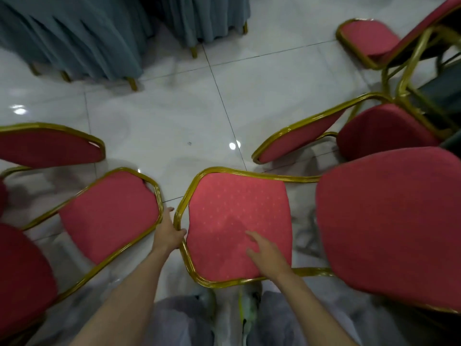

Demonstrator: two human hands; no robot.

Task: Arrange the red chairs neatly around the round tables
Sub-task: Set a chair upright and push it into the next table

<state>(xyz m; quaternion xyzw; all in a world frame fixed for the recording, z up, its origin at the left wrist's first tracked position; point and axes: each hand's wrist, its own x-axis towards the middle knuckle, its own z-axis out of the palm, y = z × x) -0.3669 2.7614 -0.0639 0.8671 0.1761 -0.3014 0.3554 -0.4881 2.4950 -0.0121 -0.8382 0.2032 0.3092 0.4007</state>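
On the left a red chair (109, 216) stands with its gold-framed back toward the person. The left hand (169, 233), arm stretched forward, reaches into the gap beside it and hooks its thumb and fingers round the gold frame of the middle chair (232, 208), on its left edge. The right hand (267, 250) lies over that chair's red pad, fingers loosely spread, holding nothing. More red chairs (384, 136) crowd the right. Blue-grey tablecloths (74, 38) hang beyond the tiled floor (162, 116).
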